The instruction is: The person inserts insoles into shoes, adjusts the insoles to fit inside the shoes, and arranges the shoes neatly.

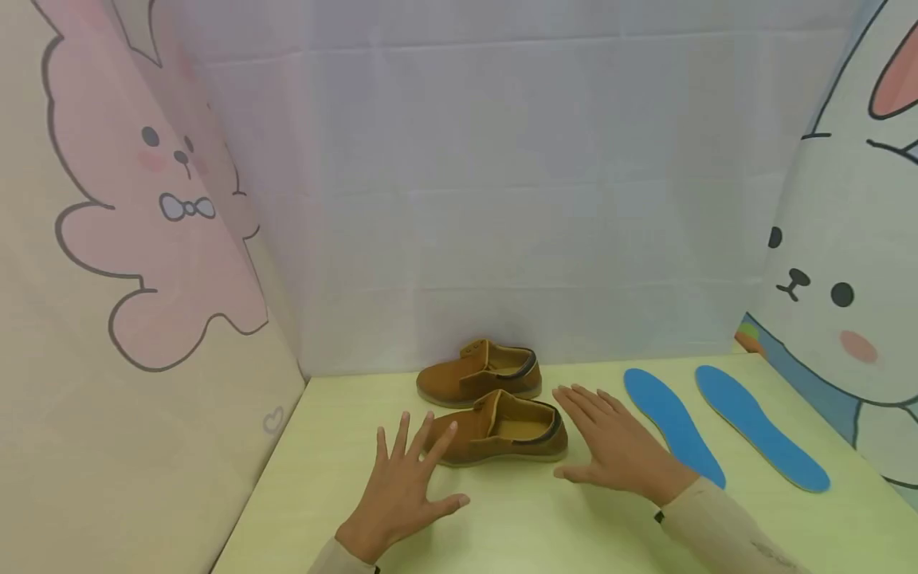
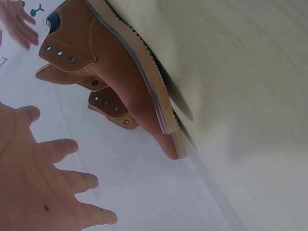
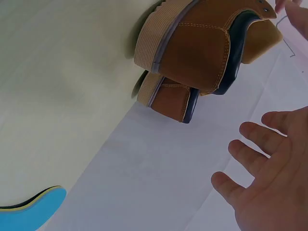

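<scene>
Two brown lace-up shoes without laces stand one behind the other on the table, toes to the left. The front shoe [image 1: 459,434] is closest to both hands; the back shoe [image 1: 452,381] sits beyond it by the rear curtain. My left hand [image 1: 402,486], fingers spread, hovers by the toe of the front shoe and hides part of it in the head view. Near the heel, my right hand [image 1: 617,446] is held with its fingers straight. In the wrist views both palms face the shoes, holding nothing. Two blue insoles lie right of my right hand, the nearer insole [image 1: 674,418] and the outer insole [image 1: 760,430].
The pale yellow table [image 1: 323,446] ends at a white curtain [image 1: 502,199] behind the shoes. Side curtains with a pink rabbit [image 1: 179,263] on the left and a white rabbit [image 1: 846,239] on the right enclose the table.
</scene>
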`<state>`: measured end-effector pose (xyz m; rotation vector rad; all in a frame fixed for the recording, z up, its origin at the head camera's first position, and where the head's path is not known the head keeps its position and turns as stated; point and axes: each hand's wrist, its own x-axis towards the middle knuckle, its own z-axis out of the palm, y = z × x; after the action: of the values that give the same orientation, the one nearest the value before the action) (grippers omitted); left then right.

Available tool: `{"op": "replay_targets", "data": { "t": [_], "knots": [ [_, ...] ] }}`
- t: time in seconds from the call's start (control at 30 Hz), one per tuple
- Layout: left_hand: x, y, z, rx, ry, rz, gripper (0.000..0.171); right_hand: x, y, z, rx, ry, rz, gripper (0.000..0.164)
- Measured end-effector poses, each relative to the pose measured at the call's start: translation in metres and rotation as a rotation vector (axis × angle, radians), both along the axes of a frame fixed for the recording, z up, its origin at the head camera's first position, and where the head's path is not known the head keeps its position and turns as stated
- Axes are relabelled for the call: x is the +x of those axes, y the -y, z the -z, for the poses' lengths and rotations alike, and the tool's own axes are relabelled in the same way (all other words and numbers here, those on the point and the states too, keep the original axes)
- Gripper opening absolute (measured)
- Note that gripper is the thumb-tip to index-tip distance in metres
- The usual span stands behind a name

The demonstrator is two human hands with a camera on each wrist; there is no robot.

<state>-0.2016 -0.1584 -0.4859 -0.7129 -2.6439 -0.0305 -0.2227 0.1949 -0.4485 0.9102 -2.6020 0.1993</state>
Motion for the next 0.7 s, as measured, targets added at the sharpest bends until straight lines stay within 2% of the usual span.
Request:
{"op": "replay_targets", "data": {
  "t": [0.1,0.27,0.5,0.7],
  "knots": [
    [0.0,0.001,0.0,0.015,0.006,-0.003,0.09,-0.011,0.007,-0.001,0.017,0.016,-0.026,0.102],
    [0.0,0.002,0.0,0.034,0.015,0.002,0.089,-0.026,0.015,-0.002,0.044,0.063,-0.025,0.103],
    [0.0,0.006,0.001,0.039,0.032,-0.006,0.089,-0.041,0.024,0.0,0.021,0.145,-0.046,0.108],
    [-0.001,0.008,0.0,0.039,0.018,-0.003,0.089,-0.05,0.035,0.003,0.028,0.237,-0.023,0.111]
  ]
}}
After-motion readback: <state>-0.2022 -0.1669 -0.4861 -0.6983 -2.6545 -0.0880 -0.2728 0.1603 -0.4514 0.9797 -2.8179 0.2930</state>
